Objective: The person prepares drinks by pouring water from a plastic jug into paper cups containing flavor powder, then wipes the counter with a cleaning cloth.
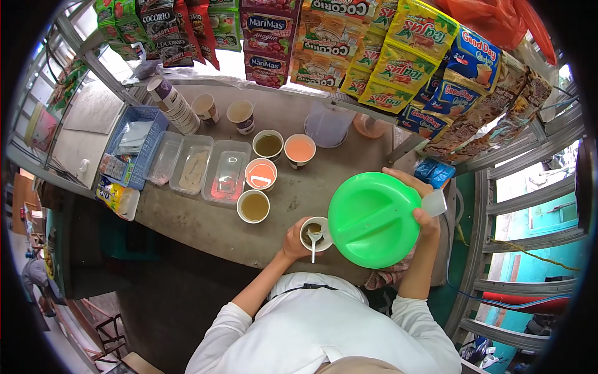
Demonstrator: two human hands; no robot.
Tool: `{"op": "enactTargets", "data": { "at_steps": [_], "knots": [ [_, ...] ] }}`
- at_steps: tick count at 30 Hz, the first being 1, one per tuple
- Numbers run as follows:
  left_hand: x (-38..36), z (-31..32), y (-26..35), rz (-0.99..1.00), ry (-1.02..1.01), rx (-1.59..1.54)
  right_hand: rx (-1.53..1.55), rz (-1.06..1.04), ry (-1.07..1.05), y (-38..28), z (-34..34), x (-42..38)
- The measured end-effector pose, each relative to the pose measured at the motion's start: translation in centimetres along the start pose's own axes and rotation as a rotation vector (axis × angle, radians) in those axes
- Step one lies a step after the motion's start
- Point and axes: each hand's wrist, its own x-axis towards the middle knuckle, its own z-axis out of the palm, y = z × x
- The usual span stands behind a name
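My left hand [294,239] is wrapped round a paper cup [306,232] near the counter's front edge. A white plastic spoon [314,237] stands in this cup, which has some dark liquid in it. My right hand [425,215] grips the handle of a pitcher with a green lid [374,218]. The pitcher's spout side is right beside the cup's rim; whether liquid is flowing cannot be made out. Further left stand cups with brownish drink [254,207] and pink drink [260,174], with another pink one [300,149] and a dark greenish one [269,144] behind.
Clear plastic tubs [227,169] and a blue basket [134,140] line the counter's left. Stacked cups [177,109] stand at the back left, near a lidded translucent container [327,128]. Drink sachets [408,56] hang overhead. A checked cloth [387,276] lies below the pitcher.
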Motion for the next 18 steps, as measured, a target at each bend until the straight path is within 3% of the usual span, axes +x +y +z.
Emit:
{"op": "enactTargets", "data": {
  "at_steps": [18],
  "knots": [
    [-0.14, 0.05, -0.25, 0.014, 0.001, 0.018, -0.022, -0.004, -0.002, -0.09, -0.04, 0.06]
  ]
}}
